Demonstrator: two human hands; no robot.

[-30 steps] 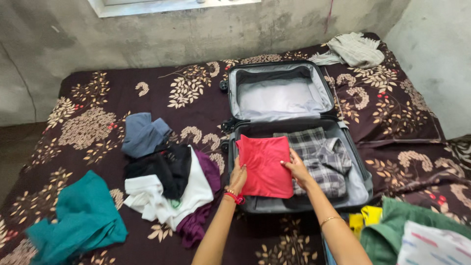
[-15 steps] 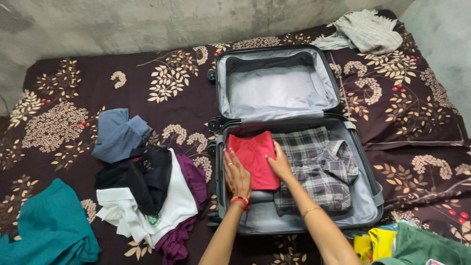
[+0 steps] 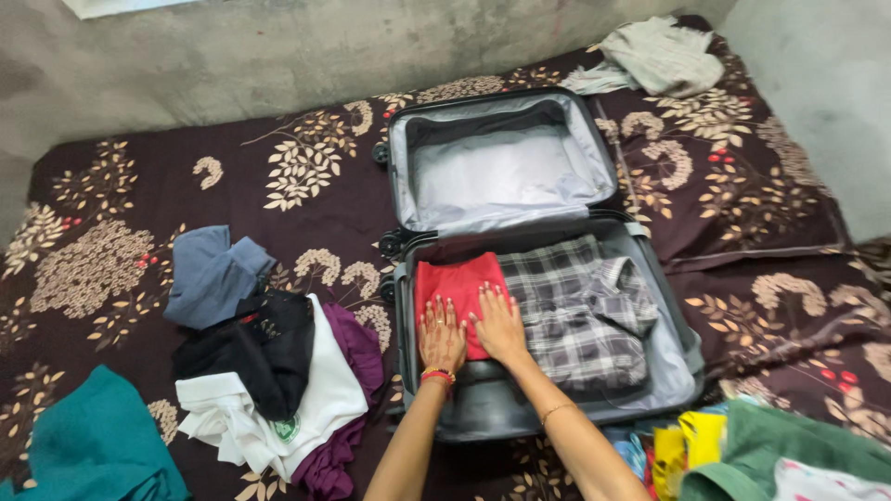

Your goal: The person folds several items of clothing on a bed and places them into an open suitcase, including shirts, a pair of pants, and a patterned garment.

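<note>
head: flat palms (image 3: 444,336) on soft folded red cloth (image 3: 459,283)

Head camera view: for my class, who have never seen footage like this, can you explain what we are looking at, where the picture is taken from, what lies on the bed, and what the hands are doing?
The camera sits on a person's head and looks down, so the two bare arms reaching in from the bottom are the wearer's own. There is no machine. An open suitcase lies on a dark floral bedspread. The left hand and right hand press flat, side by side, on a folded red garment inside it; neither grips anything. Beside that lies a folded plaid shirt. Left of the case is a pile of clothes and a teal cloth; more bright clothes lie at the lower right.
</note>
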